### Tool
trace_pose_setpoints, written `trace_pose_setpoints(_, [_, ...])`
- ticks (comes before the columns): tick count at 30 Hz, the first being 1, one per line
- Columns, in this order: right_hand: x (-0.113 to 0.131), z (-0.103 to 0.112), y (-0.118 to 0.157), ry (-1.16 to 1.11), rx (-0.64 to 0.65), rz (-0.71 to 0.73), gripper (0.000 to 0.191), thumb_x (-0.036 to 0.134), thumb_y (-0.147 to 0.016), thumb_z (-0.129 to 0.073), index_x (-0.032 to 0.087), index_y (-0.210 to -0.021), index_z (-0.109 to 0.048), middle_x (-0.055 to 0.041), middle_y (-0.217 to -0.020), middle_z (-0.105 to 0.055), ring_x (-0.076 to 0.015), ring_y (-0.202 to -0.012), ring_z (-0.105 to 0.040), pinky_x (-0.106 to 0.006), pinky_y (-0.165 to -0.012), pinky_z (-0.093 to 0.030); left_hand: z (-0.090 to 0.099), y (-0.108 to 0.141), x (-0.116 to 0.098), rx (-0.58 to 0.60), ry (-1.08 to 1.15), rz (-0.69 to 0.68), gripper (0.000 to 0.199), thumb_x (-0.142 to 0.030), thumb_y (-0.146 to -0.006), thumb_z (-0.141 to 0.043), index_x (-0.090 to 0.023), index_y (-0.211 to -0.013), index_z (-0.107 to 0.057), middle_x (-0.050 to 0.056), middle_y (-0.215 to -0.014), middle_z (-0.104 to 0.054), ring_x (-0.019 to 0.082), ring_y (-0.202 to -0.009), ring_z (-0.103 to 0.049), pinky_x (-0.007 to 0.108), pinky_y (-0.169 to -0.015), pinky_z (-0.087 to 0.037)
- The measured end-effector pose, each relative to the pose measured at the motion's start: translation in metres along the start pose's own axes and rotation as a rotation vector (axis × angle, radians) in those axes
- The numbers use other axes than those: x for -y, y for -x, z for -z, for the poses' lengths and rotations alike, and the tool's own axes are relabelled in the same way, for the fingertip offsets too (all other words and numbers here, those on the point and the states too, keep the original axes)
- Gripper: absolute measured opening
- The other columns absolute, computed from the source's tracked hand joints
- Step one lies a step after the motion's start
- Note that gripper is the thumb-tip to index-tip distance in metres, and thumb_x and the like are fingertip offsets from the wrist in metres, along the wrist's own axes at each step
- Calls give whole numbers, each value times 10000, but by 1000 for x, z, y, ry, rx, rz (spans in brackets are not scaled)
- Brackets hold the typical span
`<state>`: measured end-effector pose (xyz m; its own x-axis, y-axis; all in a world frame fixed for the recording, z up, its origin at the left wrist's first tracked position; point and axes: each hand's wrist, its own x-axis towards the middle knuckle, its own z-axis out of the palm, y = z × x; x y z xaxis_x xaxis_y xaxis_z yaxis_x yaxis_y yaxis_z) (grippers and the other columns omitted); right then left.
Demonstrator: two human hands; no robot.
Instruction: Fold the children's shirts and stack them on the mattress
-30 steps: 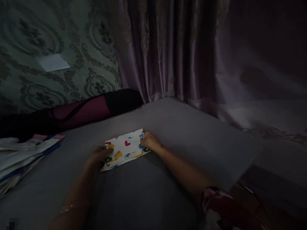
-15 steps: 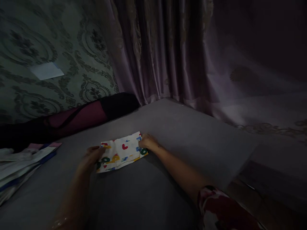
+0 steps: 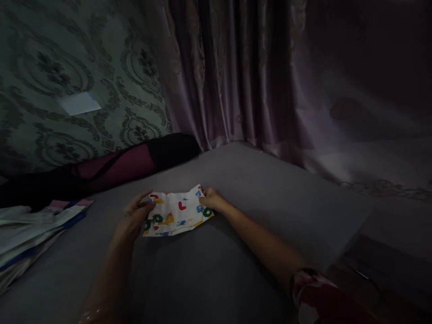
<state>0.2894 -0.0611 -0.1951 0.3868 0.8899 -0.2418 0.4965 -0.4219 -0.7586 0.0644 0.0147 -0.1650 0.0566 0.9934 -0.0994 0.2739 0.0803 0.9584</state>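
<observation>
Printed cloth [image 3: 177,216] folded into rectangle, not yet let go: left hand [image 3: 134,213] clamped on nine-o'clock end, right hand [image 3: 214,200] on three-o'clock end. Fabric pile [image 3: 37,234] beyond, nine o'clock.

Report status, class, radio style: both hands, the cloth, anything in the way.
Left hand pinching cloth at its left end; right hand pinching the right end. Cloth folded, creased. Clothes pile to the left, apart; no obstruction seen.

Printed cloth [image 3: 182,213] now bowed, ends lifted btwn L hand [image 3: 135,213] & R hand [image 3: 214,200], vs flatter a sec ago.
</observation>
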Motion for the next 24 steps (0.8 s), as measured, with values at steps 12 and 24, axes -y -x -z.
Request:
trace_pose_setpoints(12, [-97, 138, -7, -123, -233, -61, 402, 90, -795, -563, 165, -1188, -608, -2, -770, -675, -78, -581, -595, -138, -501, -420, -145, 17, -28, 392, 222, -54, 459, -232, -620, -693, -107, -1060, -666, 37, -733, -681, 132, -596, -610, 237, -587, -477])
trace_pose_setpoints(24, [-161, 269, -12, 478, -443, -160, 328, 59, -828, -495, 166, -1036, -724, -91, -984, -704, -162, -856, -632, -220, -692, -430, -319, 51, -12, 644, 220, -139, 653, -37, -679, -577, -90, -1326, -506, 122, -995, -699, 195, -912, -673, 303, -833, -523])
